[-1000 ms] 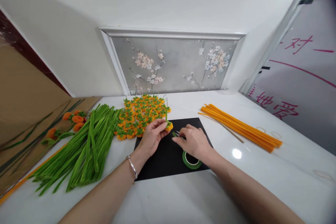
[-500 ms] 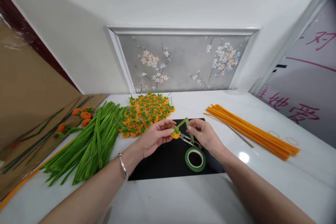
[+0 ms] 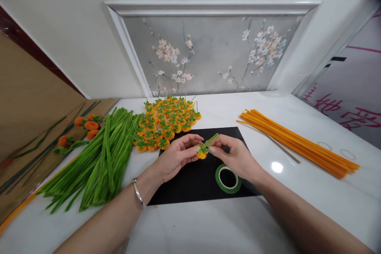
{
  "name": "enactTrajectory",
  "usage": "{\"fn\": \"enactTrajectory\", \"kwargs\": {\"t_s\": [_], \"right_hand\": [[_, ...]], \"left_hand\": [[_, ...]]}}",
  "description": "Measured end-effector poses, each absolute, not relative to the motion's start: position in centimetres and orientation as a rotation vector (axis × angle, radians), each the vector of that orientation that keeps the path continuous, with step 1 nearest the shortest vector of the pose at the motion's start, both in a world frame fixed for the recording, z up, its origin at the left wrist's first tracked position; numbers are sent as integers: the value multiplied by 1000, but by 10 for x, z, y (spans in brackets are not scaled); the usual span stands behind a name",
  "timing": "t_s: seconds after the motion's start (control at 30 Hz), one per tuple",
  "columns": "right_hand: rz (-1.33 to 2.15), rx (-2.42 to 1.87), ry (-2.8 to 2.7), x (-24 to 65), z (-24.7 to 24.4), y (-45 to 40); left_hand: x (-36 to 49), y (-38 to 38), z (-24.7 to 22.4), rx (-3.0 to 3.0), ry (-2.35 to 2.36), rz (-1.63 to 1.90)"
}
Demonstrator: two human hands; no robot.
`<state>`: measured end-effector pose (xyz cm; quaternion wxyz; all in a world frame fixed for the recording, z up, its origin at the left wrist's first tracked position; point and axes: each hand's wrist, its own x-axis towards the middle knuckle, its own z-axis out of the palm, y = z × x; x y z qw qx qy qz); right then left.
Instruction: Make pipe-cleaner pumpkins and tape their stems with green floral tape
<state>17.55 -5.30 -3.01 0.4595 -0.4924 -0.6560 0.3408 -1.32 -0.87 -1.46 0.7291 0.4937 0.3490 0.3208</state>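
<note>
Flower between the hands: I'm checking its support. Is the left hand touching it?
Touching. The head view shows the left hand pinching the flower at its left edge.

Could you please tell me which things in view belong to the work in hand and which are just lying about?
Likely part of the work:
orange flower, in the left hand, right hand beside it
green tape roll, nearby
black mat, beneath
similar flowers, clustered behind

Apparently just lying about:
loose green stems, left
orange stems, right
orange blooms, far left
</note>
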Motion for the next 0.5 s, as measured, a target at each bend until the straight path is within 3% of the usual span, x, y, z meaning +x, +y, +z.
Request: {"fn": "enactTrajectory", "kwargs": {"t_s": [0.5], "right_hand": [[980, -1251, -1605, 173, -25, -56]], "left_hand": [[-15, -12, -17, 1110, 736, 598]]}}
